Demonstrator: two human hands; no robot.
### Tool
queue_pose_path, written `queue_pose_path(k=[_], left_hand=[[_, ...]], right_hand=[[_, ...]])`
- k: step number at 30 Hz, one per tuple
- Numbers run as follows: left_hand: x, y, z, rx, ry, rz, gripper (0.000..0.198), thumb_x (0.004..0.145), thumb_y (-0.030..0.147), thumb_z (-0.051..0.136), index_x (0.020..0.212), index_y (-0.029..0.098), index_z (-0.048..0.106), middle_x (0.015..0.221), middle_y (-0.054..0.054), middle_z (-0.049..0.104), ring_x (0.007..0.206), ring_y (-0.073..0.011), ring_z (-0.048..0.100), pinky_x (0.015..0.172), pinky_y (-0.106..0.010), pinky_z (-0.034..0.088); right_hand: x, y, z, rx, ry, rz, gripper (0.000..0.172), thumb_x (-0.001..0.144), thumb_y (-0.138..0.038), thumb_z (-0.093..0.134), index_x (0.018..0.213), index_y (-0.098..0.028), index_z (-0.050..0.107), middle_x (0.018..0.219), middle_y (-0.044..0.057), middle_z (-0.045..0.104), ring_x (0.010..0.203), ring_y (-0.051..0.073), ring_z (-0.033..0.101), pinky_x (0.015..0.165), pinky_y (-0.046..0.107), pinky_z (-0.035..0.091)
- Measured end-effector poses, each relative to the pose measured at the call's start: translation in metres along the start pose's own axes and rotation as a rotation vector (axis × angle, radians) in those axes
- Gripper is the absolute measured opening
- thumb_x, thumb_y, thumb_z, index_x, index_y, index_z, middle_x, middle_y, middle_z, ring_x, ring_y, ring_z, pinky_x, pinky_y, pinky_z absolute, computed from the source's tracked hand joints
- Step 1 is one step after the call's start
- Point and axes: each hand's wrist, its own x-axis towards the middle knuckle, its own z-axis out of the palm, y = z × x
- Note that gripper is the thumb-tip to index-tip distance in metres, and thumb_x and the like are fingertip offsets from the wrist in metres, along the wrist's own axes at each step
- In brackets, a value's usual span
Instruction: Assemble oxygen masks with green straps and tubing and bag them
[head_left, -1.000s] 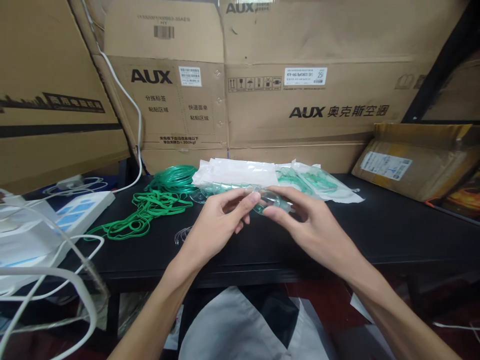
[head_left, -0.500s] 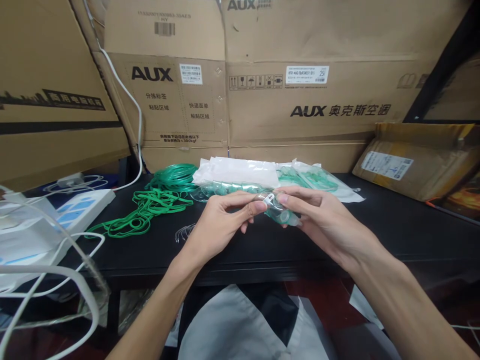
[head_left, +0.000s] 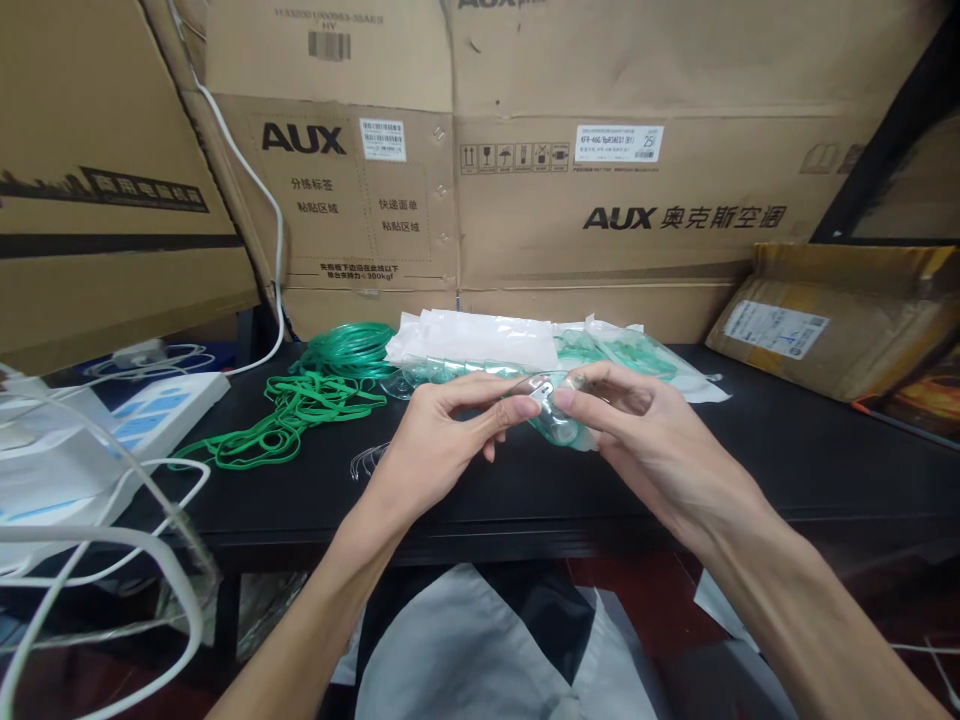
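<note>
Left hand [head_left: 442,435], right hand [head_left: 645,425], both grips pinching the green-tinted mask [head_left: 562,428] behind the desk [head_left: 712,480] front edge: best hold that pale tab [head_left: 541,392] steady!

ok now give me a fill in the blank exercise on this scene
The left hand and right hand hold a translucent plastic piece above a tabletop coloured ____.
The tangled bands are coloured ____.
The coiled tubing lies to the ____ of the white packaging.
Large Latin letters on the cardboard behind read ____.
Missing words: black; green; left; AUX.
</note>
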Motion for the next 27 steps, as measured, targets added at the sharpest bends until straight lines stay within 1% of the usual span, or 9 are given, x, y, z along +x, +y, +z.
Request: queue_pose_path(k=[3,7,9,12,15,17,19,22,27], left_hand=[[0.0,0.001,-0.002,0.032,-0.013,-0.005,0.03,0.084,0.042,0.077,0.106,0.021,0.082,0.092,-0.003,0.069,0.056,-0.0072,0.048,0.055,-0.023,0.043],[0.0,0.001,-0.001,0.038,-0.008,-0.026,0.031,0.084,0.042,0.077,0.108,0.022,0.082,0.094,-0.003,0.07,0.056,-0.0075,0.047,0.053,-0.023,0.043],[0.0,0.0,0.001,0.034,0.003,-0.046,0.029,0.083,0.039,0.078,0.105,0.022,0.082,0.088,-0.002,0.069,0.055,-0.0075,0.047,0.052,-0.023,0.043],[0.0,-0.001,0.002,0.054,0.004,-0.079,0.025,0.083,0.037,0.079,0.1,0.019,0.08,0.072,0.002,0.064,0.052,-0.008,0.045,0.052,-0.023,0.041],[0.0,-0.001,0.001,0.074,-0.013,-0.061,0.024,0.085,0.04,0.077,0.098,0.02,0.079,0.067,0.003,0.06,0.052,-0.0089,0.045,0.051,-0.023,0.038],[-0.001,0.0,0.001,0.103,-0.025,-0.039,0.026,0.086,0.044,0.074,0.098,0.021,0.077,0.068,0.003,0.06,0.053,-0.0097,0.045,0.052,-0.024,0.037],[-0.002,0.003,0.003,0.155,-0.03,-0.017,0.027,0.087,0.046,0.072,0.097,0.021,0.076,0.072,0.002,0.062,0.057,-0.0107,0.047,0.055,-0.025,0.038],[-0.004,0.006,0.006,0.228,-0.015,0.041,0.023,0.089,0.043,0.07,0.092,0.02,0.073,0.083,0.001,0.067,0.065,-0.0111,0.05,0.061,-0.024,0.04],[-0.005,0.008,0.005,0.293,-0.005,0.132,0.017,0.092,0.038,0.069,0.09,0.021,0.069,0.089,0.002,0.067,0.069,-0.0113,0.051,0.065,-0.024,0.042]], right_hand=[[-0.001,0.0,0.001,-0.078,-0.013,-0.044,0.018,0.083,-0.038,0.08,0.092,-0.022,0.076,0.097,0.003,0.071,0.095,0.021,0.061,0.077,0.031,0.046],[0.001,0.001,-0.005,-0.167,-0.035,-0.044,0.025,0.083,-0.045,0.077,0.093,-0.021,0.077,0.096,0.005,0.073,0.092,0.024,0.063,0.077,0.035,0.047],[0.001,0.001,-0.01,-0.191,-0.049,-0.032,0.025,0.083,-0.045,0.078,0.093,-0.022,0.078,0.095,0.005,0.073,0.093,0.025,0.063,0.079,0.037,0.047],[0.001,-0.001,-0.016,-0.214,-0.079,-0.018,0.019,0.085,-0.039,0.078,0.093,-0.022,0.079,0.094,0.004,0.074,0.092,0.023,0.062,0.078,0.036,0.045],[0.0,-0.004,-0.017,-0.173,-0.117,0.001,0.012,0.087,-0.033,0.076,0.093,-0.023,0.079,0.095,0.003,0.073,0.091,0.021,0.06,0.079,0.034,0.043],[0.0,-0.007,-0.016,-0.115,-0.146,0.014,0.009,0.086,-0.029,0.077,0.092,-0.022,0.078,0.094,0.002,0.071,0.09,0.019,0.059,0.08,0.032,0.043],[0.0,-0.008,-0.016,-0.06,-0.18,0.029,0.007,0.085,-0.026,0.078,0.089,-0.021,0.077,0.09,0.001,0.067,0.086,0.017,0.057,0.077,0.03,0.043],[0.001,-0.008,-0.014,-0.001,-0.218,0.038,0.007,0.084,-0.025,0.079,0.087,-0.021,0.074,0.087,-0.001,0.062,0.08,0.014,0.054,0.072,0.027,0.042],[0.004,-0.003,-0.012,0.064,-0.261,0.03,0.01,0.086,-0.029,0.077,0.089,-0.02,0.073,0.092,0.002,0.061,0.086,0.017,0.057,0.08,0.033,0.048]])
